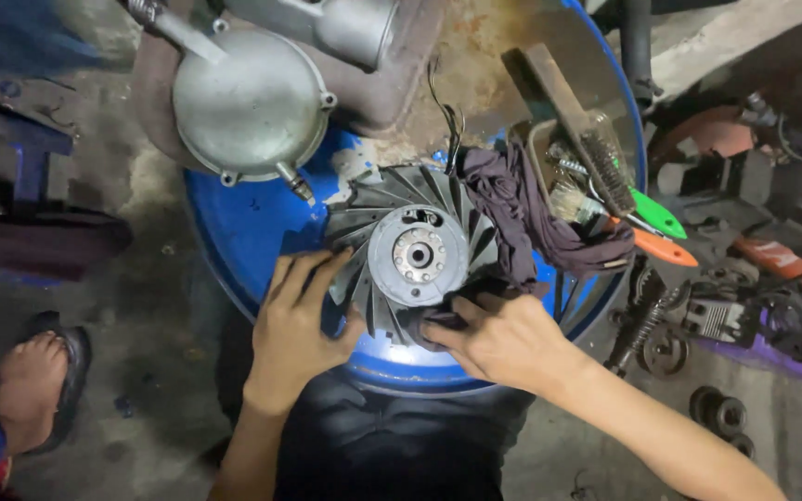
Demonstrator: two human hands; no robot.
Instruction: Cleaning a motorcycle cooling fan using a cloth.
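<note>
Crowded blue drum top [234, 241]: left hand [294, 320] lies open on the finned flywheel [412, 255]; right hand [503, 339] pinches a dark rag [522, 218] at the drum's near edge.

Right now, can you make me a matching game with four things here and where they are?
Things:
1. fan wheel
2. dark rag
3. wire brush
4. silver round cover

Places:
A. in the tray at the drum's right edge
B. under both hands, mid-drum
C. at the drum's far left side
D. draped from fan to tray

Pairs: 1-B, 2-D, 3-A, 4-C
</note>
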